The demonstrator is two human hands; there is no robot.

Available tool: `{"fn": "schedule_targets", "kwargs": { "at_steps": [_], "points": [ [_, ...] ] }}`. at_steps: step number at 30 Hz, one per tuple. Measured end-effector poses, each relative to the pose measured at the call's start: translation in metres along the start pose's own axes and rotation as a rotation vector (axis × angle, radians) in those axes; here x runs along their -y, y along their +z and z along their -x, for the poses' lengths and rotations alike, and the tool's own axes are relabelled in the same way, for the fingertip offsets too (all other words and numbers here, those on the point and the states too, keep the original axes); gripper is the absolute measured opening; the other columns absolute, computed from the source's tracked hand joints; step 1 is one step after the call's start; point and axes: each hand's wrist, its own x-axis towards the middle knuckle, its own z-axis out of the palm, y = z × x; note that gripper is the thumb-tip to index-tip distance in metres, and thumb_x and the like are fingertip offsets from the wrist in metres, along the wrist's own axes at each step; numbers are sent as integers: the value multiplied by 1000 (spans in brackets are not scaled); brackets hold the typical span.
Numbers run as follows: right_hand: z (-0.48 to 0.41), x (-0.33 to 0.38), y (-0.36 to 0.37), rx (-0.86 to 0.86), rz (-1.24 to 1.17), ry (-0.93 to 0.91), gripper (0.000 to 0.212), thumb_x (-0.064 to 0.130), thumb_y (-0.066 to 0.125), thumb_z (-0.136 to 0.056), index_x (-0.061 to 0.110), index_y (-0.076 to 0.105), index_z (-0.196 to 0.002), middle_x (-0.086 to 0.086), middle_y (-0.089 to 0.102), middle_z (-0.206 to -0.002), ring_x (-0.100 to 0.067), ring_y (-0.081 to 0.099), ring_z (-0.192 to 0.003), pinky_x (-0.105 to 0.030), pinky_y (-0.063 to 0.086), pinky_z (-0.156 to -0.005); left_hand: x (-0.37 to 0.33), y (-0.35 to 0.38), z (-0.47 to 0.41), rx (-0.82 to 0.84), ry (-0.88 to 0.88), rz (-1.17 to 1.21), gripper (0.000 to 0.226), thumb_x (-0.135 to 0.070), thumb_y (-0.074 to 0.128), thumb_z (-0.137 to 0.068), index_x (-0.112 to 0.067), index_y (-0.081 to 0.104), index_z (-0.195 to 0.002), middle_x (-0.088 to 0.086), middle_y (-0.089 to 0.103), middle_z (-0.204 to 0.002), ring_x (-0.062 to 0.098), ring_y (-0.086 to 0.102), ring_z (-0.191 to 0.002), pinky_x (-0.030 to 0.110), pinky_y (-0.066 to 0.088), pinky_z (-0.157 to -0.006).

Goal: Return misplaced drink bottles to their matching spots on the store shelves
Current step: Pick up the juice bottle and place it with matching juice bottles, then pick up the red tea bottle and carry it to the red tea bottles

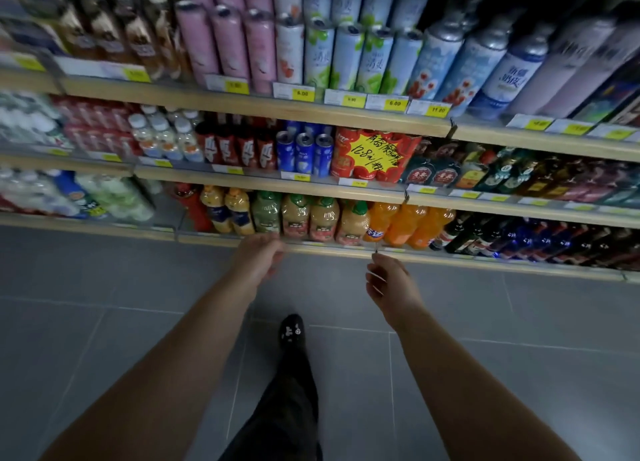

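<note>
Reaching forward, both hands (258,258) (389,282) hover loosely curled near shelf (450,258).

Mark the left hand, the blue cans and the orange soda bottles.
left hand (258,258): head view, back of the hand.
blue cans (304,156): head view, body of the middle can.
orange soda bottles (403,227): head view, body of the middle bottle.

One camera sits on the person's head. It looks forward and down at the shelves (242,180) of drinks, close in front, and the floor (104,322) below.
</note>
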Motion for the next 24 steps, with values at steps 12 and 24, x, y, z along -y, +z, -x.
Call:
{"fn": "schedule_targets", "kwargs": {
  "at_steps": [12,24],
  "points": [
    [78,-40,82,57,53,-34,7,19,65,-86,13,63,-90,-4,63,-78,-16,58,-68,-26,48,-58,21,-125,62,-116,18,226,12,-10,49,-95,-17,58,-99,-3,61,-92,12,59,-87,29,44,-75],
    [53,-137,329,40,105,45,5,15,63,-88,12,60,-87,-5,58,-79,-16,55,-70,-27,46,-64,21,-372,-39,-286,94,82,19,1,58,-87,-16,63,-80,7,59,-66,19,51,-61,28,37,-59]
  ]
}}
